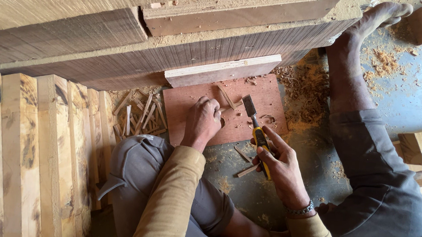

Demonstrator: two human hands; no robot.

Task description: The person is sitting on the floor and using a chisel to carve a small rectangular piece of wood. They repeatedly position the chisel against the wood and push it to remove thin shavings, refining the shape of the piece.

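down on the reddish board point(263, 94), the left hand point(202, 120) pinches a thin wood sliver point(227, 98). just right of it, the right hand point(279, 165) has its fingers wrapped around a yellow-handled chisel point(256, 129), blade resting on the board

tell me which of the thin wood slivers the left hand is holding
The sliver on the reddish board, pinched by the left hand; the other slivers lie piled left of the board.

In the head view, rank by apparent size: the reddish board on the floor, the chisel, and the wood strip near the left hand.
1. Reddish board
2. Chisel
3. Wood strip
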